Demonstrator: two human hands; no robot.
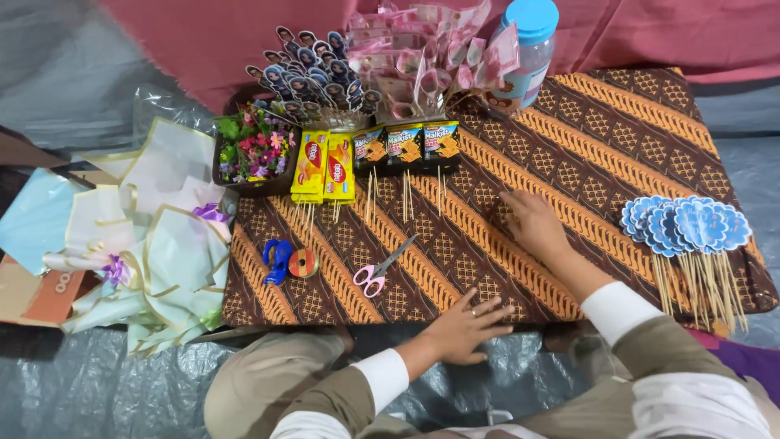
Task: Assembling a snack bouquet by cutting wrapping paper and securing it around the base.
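Resting flat, fingers spread and holding nothing: left hand (467, 325) at near edge, right hand (530, 223) mid-table on brown patterned batik cloth (617, 154); pink-handled metal scissors (380, 268) just left; best pressing evenly, smoothing outward

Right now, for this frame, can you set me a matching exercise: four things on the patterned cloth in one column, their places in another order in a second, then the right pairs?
Things:
1. pink scissors
2. blue paper toppers on sticks
3. jar with a blue lid
4. yellow snack packets

Places:
A. far edge of the cloth, at the back right
B. near edge, just left of the left hand
C. right end of the cloth
D. beside the small flower box

Pairs: 1-B, 2-C, 3-A, 4-D
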